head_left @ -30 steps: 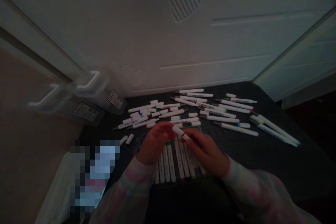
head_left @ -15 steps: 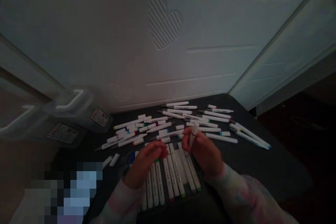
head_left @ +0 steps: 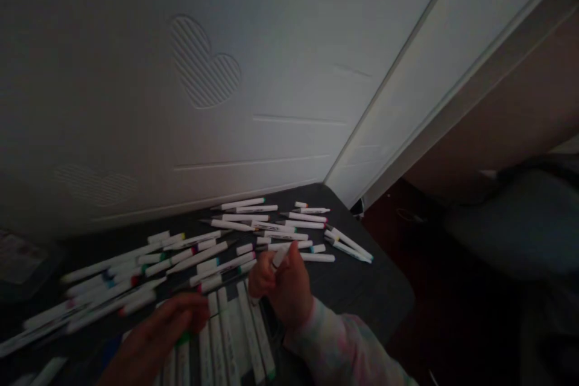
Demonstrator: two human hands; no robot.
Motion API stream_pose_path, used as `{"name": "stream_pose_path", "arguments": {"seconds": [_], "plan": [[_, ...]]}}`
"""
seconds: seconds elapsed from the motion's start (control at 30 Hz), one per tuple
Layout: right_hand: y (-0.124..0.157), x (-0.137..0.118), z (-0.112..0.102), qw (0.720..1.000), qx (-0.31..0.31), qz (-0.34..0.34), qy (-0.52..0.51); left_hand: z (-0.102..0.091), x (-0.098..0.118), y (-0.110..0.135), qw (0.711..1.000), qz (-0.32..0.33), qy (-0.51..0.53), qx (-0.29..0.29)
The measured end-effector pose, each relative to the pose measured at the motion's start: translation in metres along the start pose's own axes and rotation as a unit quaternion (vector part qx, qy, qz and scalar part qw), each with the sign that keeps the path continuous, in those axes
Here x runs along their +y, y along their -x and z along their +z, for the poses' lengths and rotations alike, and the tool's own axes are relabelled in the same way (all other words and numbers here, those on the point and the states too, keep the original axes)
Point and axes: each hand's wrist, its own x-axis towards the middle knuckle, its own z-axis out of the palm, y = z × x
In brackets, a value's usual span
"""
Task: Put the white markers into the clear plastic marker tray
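Marker (head_left: 280, 255) pinched in my right hand (head_left: 284, 286), tilted, near the markers laid side by side (head_left: 228, 338). Left hand (head_left: 156, 338) blurred, fingers bent; can't tell if gripping. Step looks like single-marker handling; next move likely calls for steady aim. Smooth white barrels, dark faintly grained table (head_left: 357, 295).

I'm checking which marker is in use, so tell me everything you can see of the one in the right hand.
The marker is white, slim and smooth, apparently plastic. It is held at a slant, its upper end leaning toward the right. The right hand covers its middle; what seems its lower end peeks out below the fingers. It is held above the table, near the row of markers. Its ink colour and any lettering cannot be made out.
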Motion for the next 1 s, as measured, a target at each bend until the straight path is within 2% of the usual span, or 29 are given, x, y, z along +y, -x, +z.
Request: {"name": "stream_pose_path", "arguments": {"seconds": [0.1,0.17,0.23,0.33,0.43,0.5,0.63,0.73,0.8,0.87,1.0], "plan": [[-0.002,0.001,-0.003,1.0,0.0,0.011,-0.004,0.001,-0.012,-0.009,1.0,-0.012,-0.004,0.012],[-0.001,0.0,-0.002,1.0,0.0,0.023,-0.012,0.005,-0.003,-0.003,1.0,-0.015,-0.016,-0.007],[0.0,-0.002,0.001,0.999,-0.006,0.033,-0.029,0.011,0.014,0.008,0.997,0.011,-0.068,-0.04],[0.002,-0.006,0.003,0.995,-0.02,0.072,-0.058,0.02,0.033,0.02,0.978,0.106,-0.158,-0.086],[0.006,-0.008,0.005,0.991,-0.033,0.101,-0.082,0.026,0.037,0.024,0.942,0.197,-0.242,-0.125],[0.008,-0.008,0.007,0.989,-0.036,0.109,-0.097,0.026,0.036,0.025,0.921,0.227,-0.282,-0.147],[0.009,-0.009,0.008,0.984,-0.024,0.123,-0.123,0.026,0.041,0.031,0.897,0.22,-0.341,-0.177],[0.007,-0.01,0.007,0.982,-0.009,0.132,-0.133,0.028,0.041,0.042,0.874,0.197,-0.414,-0.163],[0.006,-0.011,0.006,0.982,0.006,0.132,-0.137,0.029,0.036,0.052,0.85,0.176,-0.474,-0.15],[0.005,-0.013,0.005,0.982,0.02,0.128,-0.141,0.03,0.025,0.061,0.828,0.172,-0.509,-0.161],[0.006,-0.018,0.006,0.983,0.035,0.123,-0.131,0.032,0.005,0.075,0.813,0.181,-0.524,-0.18]]}}
